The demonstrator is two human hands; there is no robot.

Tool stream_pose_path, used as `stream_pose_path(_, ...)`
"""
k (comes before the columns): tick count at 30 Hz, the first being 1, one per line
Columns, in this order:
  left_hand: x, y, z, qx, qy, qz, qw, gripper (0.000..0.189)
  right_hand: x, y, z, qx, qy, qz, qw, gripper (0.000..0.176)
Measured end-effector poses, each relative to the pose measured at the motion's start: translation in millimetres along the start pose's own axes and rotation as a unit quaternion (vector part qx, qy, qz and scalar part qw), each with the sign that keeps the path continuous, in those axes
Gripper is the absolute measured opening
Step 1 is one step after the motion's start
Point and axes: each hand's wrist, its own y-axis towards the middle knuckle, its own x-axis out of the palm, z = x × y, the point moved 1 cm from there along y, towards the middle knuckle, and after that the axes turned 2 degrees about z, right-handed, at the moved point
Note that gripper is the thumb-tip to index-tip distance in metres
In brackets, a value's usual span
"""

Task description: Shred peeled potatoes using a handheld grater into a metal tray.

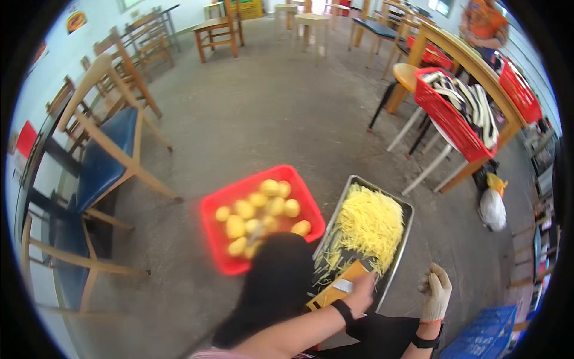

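Observation:
My bare left hand [360, 294], with a dark band at the wrist, is closed on a yellow slicer board [327, 294] with a metal blade plate. The board leans into a metal tray [410, 218] holding a heap of yellow potato shreds [371, 221]. Off the tray's right side, my right hand [437, 293] wears a whitish glove and is raised, fingers loosely bent and apart, with nothing visible in it. Peeled potatoes [245, 209] lie in a red basket [305, 194] left of the tray, partly hidden by my dark-clothed knee [284, 269].
Wooden chairs with blue seats [107, 155] line the left side. Back right, a red basket of striped long vegetables [460, 107] rests on stools by a wooden table [478, 63]; a person in orange [483, 27] is behind. Right: white bag [492, 209] and blue crate [481, 335].

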Motion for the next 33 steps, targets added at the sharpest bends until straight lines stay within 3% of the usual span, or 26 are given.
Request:
stream_pose_path(1,-0.5,0.5,87.0,-0.112,-0.257,-0.005,0.960,0.015,0.7,3.1,4.0,0.015,-0.004,-0.003,1.000,0.027)
stream_pose_path(2,-12.3,3.7,137.6,-0.214,-0.389,-0.100,0.890,0.013,2.7,7.5,7.3,0.028,-0.008,-0.006,1.000,0.026)
stream_pose_path(4,-72.5,-20.9,225.0,-0.103,-0.386,-0.181,0.899,0.017,9.3,10.8,11.3,0.032,-0.014,-0.024,0.999,0.026)
stream_pose_path(6,-139.5,-24.0,250.8,0.077,-0.327,-0.235,0.912,0.020,17.8,12.8,15.3,0.037,-0.014,-0.028,0.999,0.026)
stream_pose_path(8,-199.3,-28.7,256.1,0.116,-0.315,-0.193,0.922,0.019,25.1,12.6,17.1,0.046,-0.040,-0.032,0.998,0.026)
stream_pose_path(10,-242.0,-29.0,230.1,0.096,-0.254,-0.099,0.957,0.018,30.9,17.1,18.9,0.053,-0.067,-0.033,0.996,0.027)
stream_pose_path(12,-281.1,-23.0,181.5,0.014,-0.214,0.027,0.976,0.017,33.2,19.7,22.4,0.066,-0.110,-0.027,0.991,0.027)
stream_pose_path(15,-323.9,-18.4,84.4,-0.152,-0.357,0.240,0.890,0.012,36.4,19.8,22.7,0.068,-0.103,-0.021,0.992,0.027)
stream_pose_path(16,-332.2,-16.3,71.1,-0.195,-0.407,0.313,0.836,0.012,35.9,21.5,24.5,0.071,-0.105,-0.021,0.992,0.027)
stream_pose_path(17,-345.4,-10.3,45.1,-0.200,-0.406,0.314,0.835,0.012,33.6,22.8,26.0,0.077,-0.124,-0.023,0.989,0.028)
stream_pose_path(19,-370.4,7.0,-3.2,-0.356,-0.400,0.460,0.708,0.013,32.1,25.3,28.9,0.085,-0.140,-0.022,0.986,0.029)
stream_pose_path(20,-372.8,15.9,-16.1,-0.360,-0.396,0.460,0.708,0.013,30.8,25.5,29.2,0.085,-0.148,-0.019,0.985,0.029)
stream_pose_path(22,-380.7,37.4,-18.1,-0.228,-0.254,0.430,0.836,0.028,32.2,26.4,26.9,0.089,-0.153,-0.016,0.984,0.029)
stream_pose_path(23,-386.8,50.4,-26.6,-0.229,-0.248,0.429,0.838,0.028,34.9,25.4,25.4,0.087,-0.157,-0.017,0.984,0.029)
stream_pose_path(24,-394.2,64.5,-38.9,-0.257,-0.047,0.467,0.845,0.034,36.6,25.6,24.3,0.084,-0.161,-0.018,0.983,0.028)
stream_pose_path(25,-399.5,78.5,-47.9,-0.273,0.155,0.483,0.817,0.040,37.0,27.9,25.4,0.088,-0.161,-0.014,0.983,0.028)
stream_pose_path(28,-412.5,109.6,-63.8,-0.351,0.223,0.435,0.798,0.046,33.4,29.3,27.8,0.103,-0.163,-0.010,0.981,0.027)
stream_pose_path(31,-399.9,123.0,-64.7,-0.274,0.294,0.356,0.844,0.043,36.0,30.7,26.8,0.118,-0.186,-0.007,0.976,0.026)
stream_pose_path(33,-379.4,124.6,-43.8,-0.316,0.335,0.321,0.827,0.046,38.9,30.4,27.4,0.113,-0.189,0.001,0.975,0.026)
